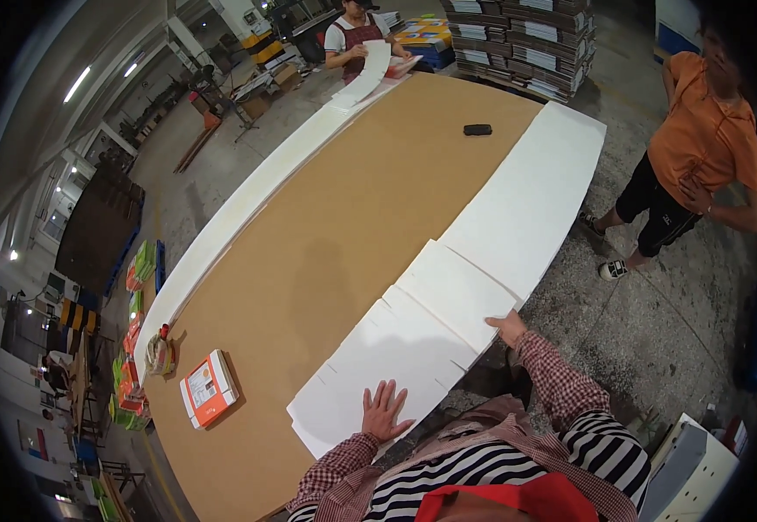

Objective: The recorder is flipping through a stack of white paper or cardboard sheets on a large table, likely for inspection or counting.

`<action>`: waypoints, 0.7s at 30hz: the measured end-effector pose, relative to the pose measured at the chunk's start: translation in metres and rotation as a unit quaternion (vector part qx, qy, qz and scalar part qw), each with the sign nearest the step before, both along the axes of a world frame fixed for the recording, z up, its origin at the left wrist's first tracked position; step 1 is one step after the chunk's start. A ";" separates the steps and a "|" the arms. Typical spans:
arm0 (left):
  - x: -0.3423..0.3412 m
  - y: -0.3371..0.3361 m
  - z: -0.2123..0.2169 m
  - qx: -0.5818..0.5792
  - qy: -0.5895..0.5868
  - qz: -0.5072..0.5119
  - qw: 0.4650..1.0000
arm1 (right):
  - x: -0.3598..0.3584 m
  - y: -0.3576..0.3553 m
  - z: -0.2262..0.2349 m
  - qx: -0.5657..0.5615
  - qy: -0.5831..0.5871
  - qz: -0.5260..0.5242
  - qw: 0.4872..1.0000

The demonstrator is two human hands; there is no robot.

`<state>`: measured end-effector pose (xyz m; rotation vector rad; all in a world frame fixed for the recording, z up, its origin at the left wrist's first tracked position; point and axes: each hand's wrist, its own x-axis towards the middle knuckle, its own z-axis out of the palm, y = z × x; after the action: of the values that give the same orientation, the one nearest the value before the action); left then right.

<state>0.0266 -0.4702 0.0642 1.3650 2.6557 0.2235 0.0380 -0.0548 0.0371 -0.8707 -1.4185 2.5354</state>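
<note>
A white cardboard blank [387, 348] with slits and fold lines lies along the near edge of the big brown-topped table. My left hand [384, 411] rests flat on its near left part, fingers spread. At the blank's right end, my right hand [508, 329] grips the edge, thumb on top and the other fingers hidden underneath. Just beyond that hand, a long white sheet [530, 196] continues along the table's right side, touching or overlapping the blank.
On the brown tabletop [309, 235] are an orange-and-white box [209, 389], a bottle [161, 352] and a black object [477, 130]. White sheets [230, 209] line the far left edge. One person [361, 48] handles a white sheet; another [700, 148] stands right. Stacked cardboard [522, 43] stands behind.
</note>
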 end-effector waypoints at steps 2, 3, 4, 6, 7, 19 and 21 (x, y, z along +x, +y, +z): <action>0.001 -0.001 -0.001 -0.007 -0.003 0.000 1.000 | 0.007 -0.014 0.000 0.173 0.012 -0.014 0.985; 0.001 -0.001 -0.001 -0.002 -0.002 0.000 1.000 | 0.012 -0.023 0.003 0.252 0.019 -0.018 0.967; 0.001 -0.002 -0.002 0.001 -0.004 0.001 1.000 | 0.018 -0.031 0.007 0.334 0.049 -0.026 0.941; 0.003 -0.004 -0.003 -0.006 -0.012 0.005 1.000 | 0.024 -0.035 0.014 0.415 0.037 -0.002 0.909; 0.003 -0.004 -0.003 -0.015 -0.011 0.005 1.000 | 0.024 -0.032 0.016 0.397 0.016 -0.001 0.918; 0.001 -0.003 -0.001 -0.039 -0.035 0.004 0.999 | 0.025 -0.035 0.017 0.474 0.094 -0.015 0.875; 0.000 -0.001 0.001 -0.033 -0.029 -0.003 0.999 | 0.025 -0.029 0.016 0.494 0.122 -0.026 0.860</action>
<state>0.0269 -0.4712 0.0653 1.3268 2.5870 0.1712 0.0633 -0.0838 0.0528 -0.3497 -2.1598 1.4072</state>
